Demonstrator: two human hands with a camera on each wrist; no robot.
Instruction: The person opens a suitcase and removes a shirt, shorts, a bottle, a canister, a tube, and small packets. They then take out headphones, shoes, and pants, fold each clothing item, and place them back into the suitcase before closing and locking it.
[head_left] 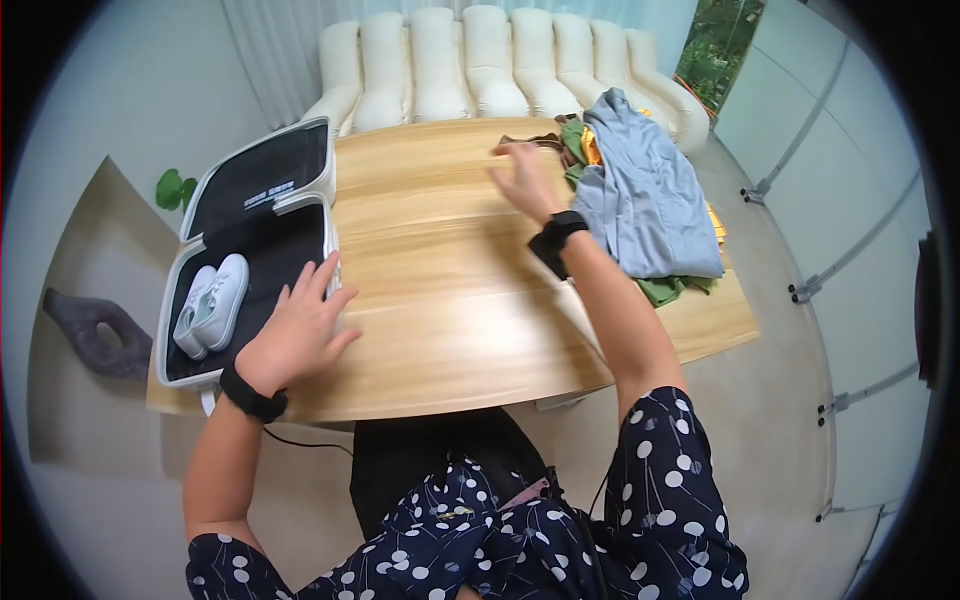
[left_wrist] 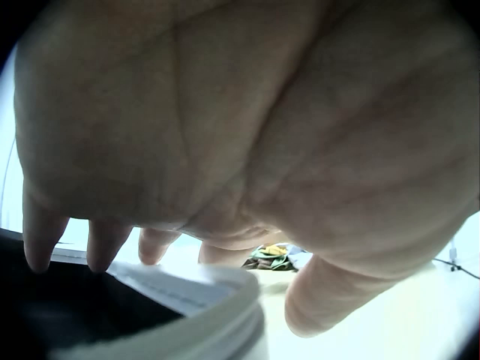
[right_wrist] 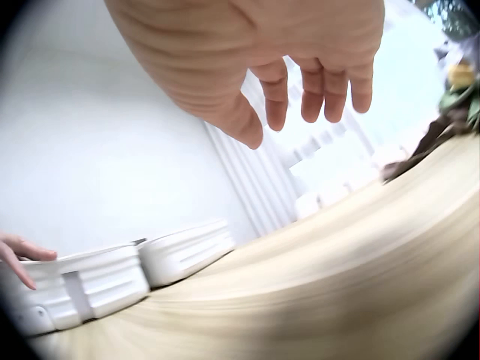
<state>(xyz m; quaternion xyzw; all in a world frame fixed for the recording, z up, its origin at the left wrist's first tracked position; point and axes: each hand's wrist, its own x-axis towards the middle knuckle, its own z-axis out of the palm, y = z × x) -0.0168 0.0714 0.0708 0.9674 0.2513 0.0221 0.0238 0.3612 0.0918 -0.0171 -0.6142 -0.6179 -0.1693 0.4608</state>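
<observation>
Fingers of the right hand (head_left: 527,185) are hanging above the wooden table (head_left: 430,260), slightly bent, the thumb standing apart from them and nothing lying in their grasp. The clothes pile (head_left: 645,190) is resting on the table's right end, and the relation that appears to be counting most is this: it is lying to the right of those fingers, near but apart, while a brown cloth (head_left: 545,141) is poking out of its far left corner, just beyond the fingertips. A grey-blue garment is covering most of the heap, its long axis running from the far edge back to the near one and slanting a little rightward as it nears the person; green and yellow fabric is showing around its edges. Of the two hands, the right is clearly sitting nearer to the pile. The left hand (head_left: 300,330) is hovering well away over the right-hand rim of an open white suitcase (head_left: 258,240), its fingers spreading apart with the thumb on the table side, holding nothing; whether any fingertip is touching the rim, I cannot tell. White shoes (head_left: 222,300) are lying side by side in the suitcase's near half, left of that hand.
</observation>
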